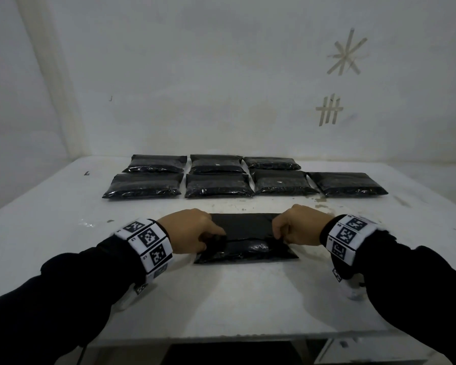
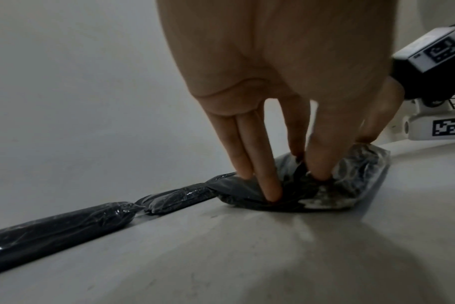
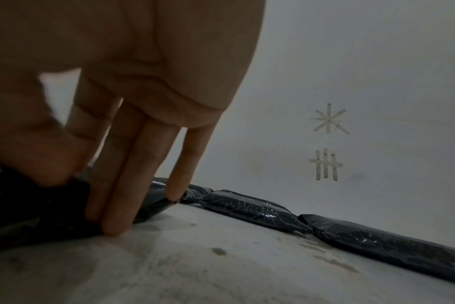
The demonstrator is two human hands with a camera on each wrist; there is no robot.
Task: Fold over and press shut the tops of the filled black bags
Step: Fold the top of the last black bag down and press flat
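Both hands (image 1: 192, 230) (image 1: 298, 225) pinch an unlabelled black bag (image 1: 245, 233).

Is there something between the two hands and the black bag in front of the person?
Nothing visible. The left hand and the right hand already pinch the black bag at its two sides.
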